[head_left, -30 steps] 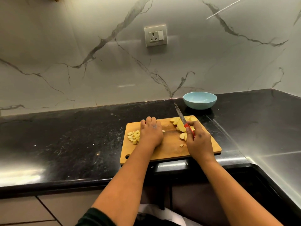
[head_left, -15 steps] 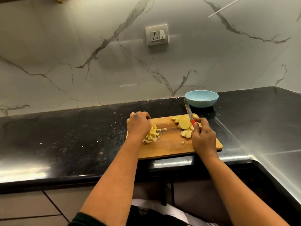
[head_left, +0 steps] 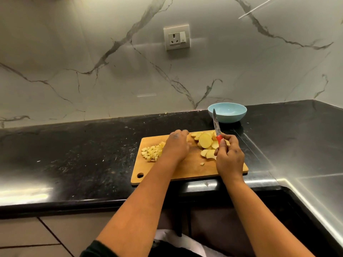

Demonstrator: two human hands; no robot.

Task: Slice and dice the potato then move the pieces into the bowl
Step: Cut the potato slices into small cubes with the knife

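Dicing in progress on the board: the right hand is gripping the red knife handle, blade pointing up toward the bowl behind the board. The left hand is resting mid-board, fingers curled; whether it is holding anything cannot be told. Round pale slices are lying between the hands, cubes at the board's left. Cut potato is likely firm, moist and slippery; pinching slices by their edges should serve.
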